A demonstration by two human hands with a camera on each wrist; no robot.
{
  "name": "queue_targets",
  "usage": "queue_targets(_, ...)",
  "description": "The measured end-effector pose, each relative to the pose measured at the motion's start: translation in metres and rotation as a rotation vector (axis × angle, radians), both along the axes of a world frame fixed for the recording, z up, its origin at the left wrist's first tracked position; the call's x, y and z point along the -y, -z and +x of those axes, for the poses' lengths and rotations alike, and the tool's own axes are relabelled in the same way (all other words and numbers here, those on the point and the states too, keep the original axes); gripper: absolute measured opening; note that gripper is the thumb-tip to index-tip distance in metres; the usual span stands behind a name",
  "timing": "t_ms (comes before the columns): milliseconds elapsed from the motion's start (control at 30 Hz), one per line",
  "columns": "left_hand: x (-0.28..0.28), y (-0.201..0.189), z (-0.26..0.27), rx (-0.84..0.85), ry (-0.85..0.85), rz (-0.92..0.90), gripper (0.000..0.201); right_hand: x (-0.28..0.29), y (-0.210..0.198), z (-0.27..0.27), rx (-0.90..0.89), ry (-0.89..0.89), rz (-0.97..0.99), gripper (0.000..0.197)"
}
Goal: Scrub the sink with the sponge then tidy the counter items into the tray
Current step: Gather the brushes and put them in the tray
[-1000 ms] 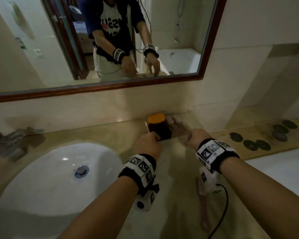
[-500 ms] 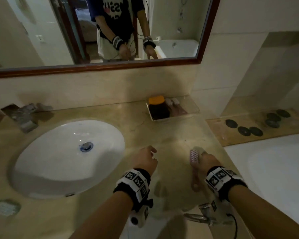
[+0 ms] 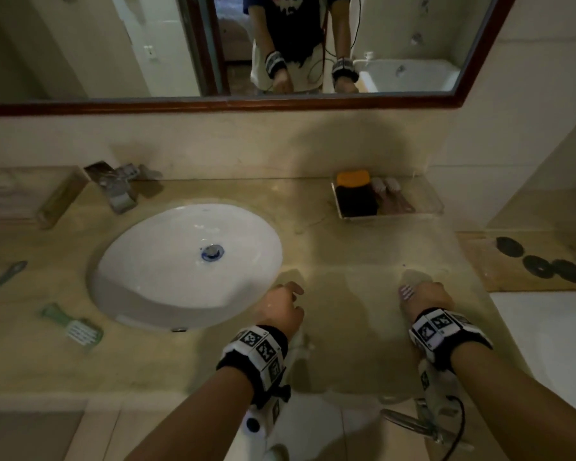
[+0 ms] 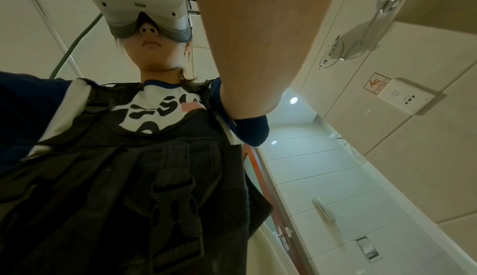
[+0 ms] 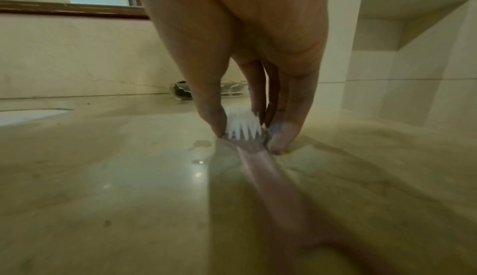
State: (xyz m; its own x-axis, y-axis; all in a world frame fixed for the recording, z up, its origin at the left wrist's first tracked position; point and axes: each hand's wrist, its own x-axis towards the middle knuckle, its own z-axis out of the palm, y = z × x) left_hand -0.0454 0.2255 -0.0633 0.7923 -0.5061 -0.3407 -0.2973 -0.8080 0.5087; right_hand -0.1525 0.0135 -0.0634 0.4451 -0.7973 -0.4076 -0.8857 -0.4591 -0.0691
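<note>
Sponge (image 3: 352,180) already parked in tray (image 3: 428,197), well ahead of right hand (image 3: 426,296). Right hand pinching pink brush (image 5: 244,126) at its head, brush lying on tabletop (image 3: 346,277). Left hand (image 3: 281,306) loosely curled, holding nothing. Green brush (image 3: 77,327) and green comb (image 3: 0,281) far left of it, past sink (image 3: 167,294), untidied. Guessing scrub done, tidying roughly halfway.

mirror (image 3: 113,44), bathtub (image 3: 546,327), wall socket (image 4: 407,97)

A beige stone counter (image 3: 363,247) was seen with a white sink (image 3: 180,261) set into it. On it lay a clear tray (image 3: 426,197) at the back right, a pink brush (image 5: 247,128) near the front, and two green brushes (image 3: 77,327) at the left.
</note>
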Motion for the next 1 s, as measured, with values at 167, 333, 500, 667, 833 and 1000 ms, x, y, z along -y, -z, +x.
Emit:
queue_targets(167,-0.011,-0.003,0.01,0.012,-0.021,-0.01,0.04,-0.006,0.002,0.013,-0.069,-0.041,-0.002,0.025)
queue_targets(333,-0.052,-0.01,0.041,0.149,-0.086,0.055,0.04,-0.021,0.0,0.026,-0.129,-0.133,-0.045,0.01)
queue_targets(500,-0.129,-0.011,0.095,0.192,-0.162,0.202,0.042,-0.049,-0.005,0.05,-0.133,-0.17,-0.021,0.035)
queue_targets(667,-0.213,-0.008,0.133,0.194,-0.181,0.394,0.048,-0.092,-0.018,0.09,-0.048,-0.197,-0.011,0.044)
queue_targets(833,-0.287,-0.008,0.162,0.25,0.001,0.555,0.06,-0.134,-0.03,0.134,-0.03,-0.286,-0.011,0.053)
queue_targets(1000,-0.333,0.004,0.177,0.222,0.309,0.626,0.061,-0.168,-0.032,0.162,0.022,-0.338,0.002,0.05)
